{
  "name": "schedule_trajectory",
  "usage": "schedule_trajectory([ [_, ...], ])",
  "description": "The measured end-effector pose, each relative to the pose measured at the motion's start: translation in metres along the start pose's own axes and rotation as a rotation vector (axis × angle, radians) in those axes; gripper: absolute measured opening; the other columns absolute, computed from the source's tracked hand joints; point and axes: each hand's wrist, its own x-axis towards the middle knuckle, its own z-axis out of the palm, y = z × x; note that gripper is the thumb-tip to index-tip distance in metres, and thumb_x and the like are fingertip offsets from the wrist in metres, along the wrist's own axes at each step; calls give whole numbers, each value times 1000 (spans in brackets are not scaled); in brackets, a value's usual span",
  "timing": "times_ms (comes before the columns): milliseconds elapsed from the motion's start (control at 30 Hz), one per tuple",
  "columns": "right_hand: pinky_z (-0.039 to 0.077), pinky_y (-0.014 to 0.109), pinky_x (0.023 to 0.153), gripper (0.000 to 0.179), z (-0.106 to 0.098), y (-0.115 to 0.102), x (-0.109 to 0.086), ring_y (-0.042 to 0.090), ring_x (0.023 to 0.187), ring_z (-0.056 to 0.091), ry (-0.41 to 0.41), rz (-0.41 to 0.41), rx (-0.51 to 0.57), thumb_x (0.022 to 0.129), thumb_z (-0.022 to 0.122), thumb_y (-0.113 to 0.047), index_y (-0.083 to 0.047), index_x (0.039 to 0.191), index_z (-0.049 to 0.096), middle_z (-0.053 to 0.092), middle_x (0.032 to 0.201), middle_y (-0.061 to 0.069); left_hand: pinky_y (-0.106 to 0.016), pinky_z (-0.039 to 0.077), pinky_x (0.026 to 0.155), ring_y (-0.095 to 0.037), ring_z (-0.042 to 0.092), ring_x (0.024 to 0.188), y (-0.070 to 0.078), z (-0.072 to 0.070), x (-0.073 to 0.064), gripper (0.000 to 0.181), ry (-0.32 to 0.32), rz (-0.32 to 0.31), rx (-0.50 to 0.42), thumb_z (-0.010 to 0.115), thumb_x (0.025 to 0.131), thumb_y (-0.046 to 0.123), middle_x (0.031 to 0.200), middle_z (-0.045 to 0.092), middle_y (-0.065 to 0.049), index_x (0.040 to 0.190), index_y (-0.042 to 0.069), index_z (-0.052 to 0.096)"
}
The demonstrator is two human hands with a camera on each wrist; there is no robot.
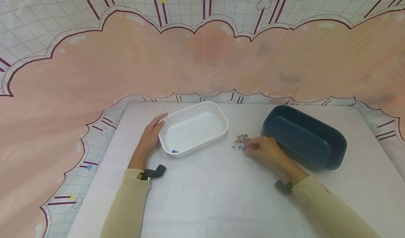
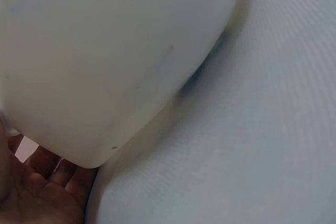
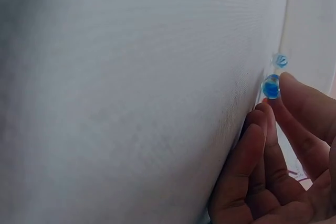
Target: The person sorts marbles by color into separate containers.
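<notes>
My left hand (image 1: pixel 151 136) holds the left end of a white rectangular tray (image 1: pixel 218 136), its thumb by the rim. In the left wrist view, the fingers (image 2: pixel 65 177) lie against the tray's outer wall. Two small blue marbles (image 1: pixel 174 151) sit in the tray's near left corner. Right of the tray, my right hand (image 1: pixel 264 148) reaches down to a small group of glass marbles (image 1: pixel 242 138), brownish ones behind and bluish ones in front. A clear marble with blue inside (image 3: pixel 271 87) is pinched at its thumb and index fingertips; another blue marble (image 3: pixel 280 60) lies just beyond.
A dark blue rectangular tub (image 1: pixel 305 132) stands at the right, close beyond my right forearm. The white table (image 1: pixel 202 195) ends at the back against a patterned pink cloth (image 1: pixel 190 62). Each wrist carries a small black camera.
</notes>
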Motion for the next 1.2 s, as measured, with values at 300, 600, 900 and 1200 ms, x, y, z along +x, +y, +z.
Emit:
schedule_trajectory([
  [300, 51, 44, 84, 19, 1, 1, 1, 23, 99, 63, 0, -24, -11, 89, 78, -26, -21, 108, 80, 77, 113, 6, -49, 28, 125, -21, 31, 155, 0, -1, 0, 47, 2, 3, 7, 44, 106, 53, 165, 36, 9, 151, 39, 48],
  [600, 48, 38, 79, 16, 2, 2, 4, 21, 94, 60, -4, -14, -21, 89, 78, -25, -22, 104, 80, 77, 106, 2, -50, 28, 125, -22, 31, 155, 0, -1, -1, 47, 4, 5, 5, 44, 106, 52, 165, 36, 8, 151, 39, 47],
  [900, 53, 47, 87, 17, 4, 4, 3, 24, 101, 64, 8, -9, -2, 90, 78, -27, -21, 106, 80, 77, 112, 4, -49, 27, 126, -20, 29, 156, -1, -1, 0, 47, 8, -2, 10, 43, 106, 52, 166, 34, 8, 151, 39, 47],
  [1200, 53, 49, 91, 17, 3, 4, 2, 25, 107, 65, 12, -25, 14, 90, 78, -28, -22, 105, 80, 77, 115, 5, -50, 26, 126, -21, 28, 156, -2, -1, 1, 48, 0, -6, 7, 43, 106, 53, 166, 33, 9, 151, 39, 47],
])
